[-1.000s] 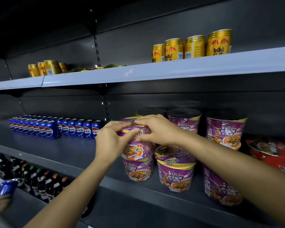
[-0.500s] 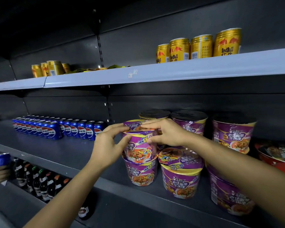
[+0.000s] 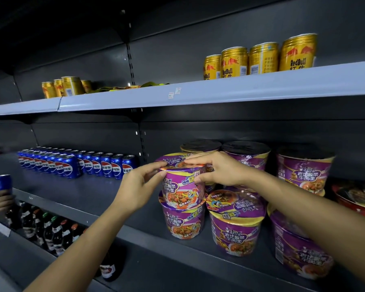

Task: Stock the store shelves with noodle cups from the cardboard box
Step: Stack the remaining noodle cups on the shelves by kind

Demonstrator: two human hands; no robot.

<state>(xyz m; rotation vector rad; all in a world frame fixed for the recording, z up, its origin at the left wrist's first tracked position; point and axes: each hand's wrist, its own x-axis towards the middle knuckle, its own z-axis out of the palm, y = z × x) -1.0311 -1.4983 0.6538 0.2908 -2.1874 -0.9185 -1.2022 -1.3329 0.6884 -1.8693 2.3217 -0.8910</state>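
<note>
The purple plastic noodle cup with the yellow rim [image 3: 182, 186], tilted and held clear a second earlier, now stood upright, seated on the lid of an identical cup [image 3: 183, 223] directly beneath the hands on the dark grey metal shelf [image 3: 82, 192]. The left hand [image 3: 139, 186] pinched its rim between thumb and forefinger; the right hand [image 3: 217, 169] curled over the lid, thumb against the front wall. Assessment: this placement looked all but complete, pending release; the cardboard box was out of sight.
</note>
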